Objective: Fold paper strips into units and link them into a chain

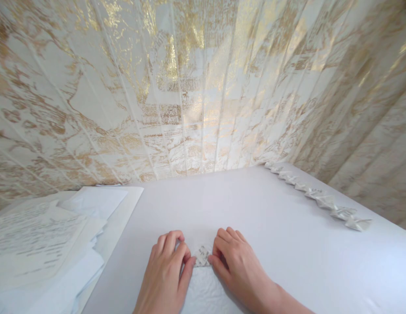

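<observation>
A small folded piece of printed paper (202, 256) lies on the white table between my two hands, low in the middle of the view. From its left side my left hand (168, 266) pinches the edge with thumb and curled fingers. Opposite it, my right hand (235, 264) has thumb and forefinger closed at the right corner of the same paper. Beneath the paper and nearer to me is a crinkled white sheet (204, 290), partly covered by my hands.
Several folded paper boats (324, 199) stand in a row along the table's right edge. Loose printed sheets (36, 244) are heaped on the left. White table surface (206, 205) stretches back to a gold-patterned curtain (190, 109), which also hangs along the right.
</observation>
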A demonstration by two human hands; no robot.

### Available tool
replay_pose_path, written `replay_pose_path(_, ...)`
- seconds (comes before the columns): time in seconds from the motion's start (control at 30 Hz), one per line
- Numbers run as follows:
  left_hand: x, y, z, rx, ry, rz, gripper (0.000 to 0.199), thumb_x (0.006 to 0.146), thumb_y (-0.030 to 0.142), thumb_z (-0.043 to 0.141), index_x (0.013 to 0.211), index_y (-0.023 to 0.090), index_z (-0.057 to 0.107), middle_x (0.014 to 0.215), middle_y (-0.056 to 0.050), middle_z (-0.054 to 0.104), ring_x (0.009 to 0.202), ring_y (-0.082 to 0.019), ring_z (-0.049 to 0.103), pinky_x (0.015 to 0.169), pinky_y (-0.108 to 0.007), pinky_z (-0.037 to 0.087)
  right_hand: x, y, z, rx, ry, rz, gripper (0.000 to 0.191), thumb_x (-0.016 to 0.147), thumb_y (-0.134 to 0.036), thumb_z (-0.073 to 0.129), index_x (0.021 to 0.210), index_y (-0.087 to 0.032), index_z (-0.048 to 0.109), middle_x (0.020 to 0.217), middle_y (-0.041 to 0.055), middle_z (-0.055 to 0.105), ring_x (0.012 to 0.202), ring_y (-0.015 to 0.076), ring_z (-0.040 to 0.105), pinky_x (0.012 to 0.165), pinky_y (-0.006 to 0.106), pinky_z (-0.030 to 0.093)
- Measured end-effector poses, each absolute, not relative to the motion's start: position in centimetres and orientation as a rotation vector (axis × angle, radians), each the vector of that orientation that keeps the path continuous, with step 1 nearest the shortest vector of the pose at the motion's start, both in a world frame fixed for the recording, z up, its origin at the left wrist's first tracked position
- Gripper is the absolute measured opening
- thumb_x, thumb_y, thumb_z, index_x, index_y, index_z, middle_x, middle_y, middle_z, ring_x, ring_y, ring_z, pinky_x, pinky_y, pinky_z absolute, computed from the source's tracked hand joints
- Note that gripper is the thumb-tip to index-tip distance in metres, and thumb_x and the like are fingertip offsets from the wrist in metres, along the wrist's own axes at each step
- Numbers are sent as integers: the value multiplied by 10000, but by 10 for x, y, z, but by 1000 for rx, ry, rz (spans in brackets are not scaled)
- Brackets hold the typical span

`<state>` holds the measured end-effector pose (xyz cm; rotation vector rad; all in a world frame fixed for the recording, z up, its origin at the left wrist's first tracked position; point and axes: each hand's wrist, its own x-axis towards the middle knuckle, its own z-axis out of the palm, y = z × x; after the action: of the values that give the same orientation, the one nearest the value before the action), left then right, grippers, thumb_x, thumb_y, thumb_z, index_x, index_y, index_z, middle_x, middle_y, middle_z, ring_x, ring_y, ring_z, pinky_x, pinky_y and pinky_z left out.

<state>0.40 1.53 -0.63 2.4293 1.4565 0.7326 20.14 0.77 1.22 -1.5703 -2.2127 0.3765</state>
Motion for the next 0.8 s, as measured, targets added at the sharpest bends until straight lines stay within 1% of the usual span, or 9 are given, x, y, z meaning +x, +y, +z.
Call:
replay_pose_path(0.13,5,14,-11,2432,1474,744,146,905,212,489,774,224,554,1074,-73,560,1033,-277,514,842,-444,472,202,6,10,-1536,-2239,346,152,857,-102,630,752,-175,548,821,20,577,791,195,493,729,334,358)
replay_pose_path(0.23,7,14,-12,2407,1483,752,105,890,176,483,836,230,555,1074,-65,559,1031,-268,521,834,-429,474,202,7,8,-1419,-2253,362,110,871,-75,595,845,-179,569,870,25,590,806,195,497,752,337,388)
replay_pose_path(0.3,7,14,-12,2398,1474,750,132,890,155,462,888,240,563,1083,-58,557,1034,-263,522,822,-418,475,203,8,9,-1289,-2278,402,167,890,-35,541,935,-186,594,928,34,606,839,193,510,776,328,415)
replay_pose_path(0.4,5,15,-14,2399,1454,744,179,898,140,432,912,253,570,1093,-54,551,1042,-263,517,814,-416,471,207,8,11,-1157,-2291,481,251,922,-14,499,1006,-204,641,978,42,625,898,188,532,813,306,445)
replay_pose_path(0.53,2,16,-16,2388,1434,737,183,903,139,423,926,252,565,1097,-56,537,1049,-265,507,827,-433,470,216,7,14,-1124,-2298,525,330,934,-23,519,1092,-265,680,1038,29,647,967,184,553,862,313,445)
replay_pose_path(0.63,3,15,-14,2410,1405,752,244,899,113,421,1021,266,567,1116,-58,534,1058,-259,502,845,-438,472,222,5,15,-1128,-2317,499,359,938,-26,517,1125,-289,674,1069,18,656,1003,178,559,883,315,438)
replay_pose_path(0.7,4,14,-11,2457,1359,759,338,881,68,414,1074,292,576,1158,-57,528,1095,-256,489,867,-436,470,221,3,14,-1121,-2349,424,331,944,-43,520,1137,-272,660,1087,20,660,1009,179,560,881,312,438)
replay_pose_path(0.8,6,13,-8,2522,1330,775,410,843,16,421,1058,310,611,1190,-57,530,1130,-264,475,883,-445,468,217,-1,9,-1026,-2410,195,215,967,-114,521,1112,-216,642,1112,45,672,1025,205,553,882,328,431)
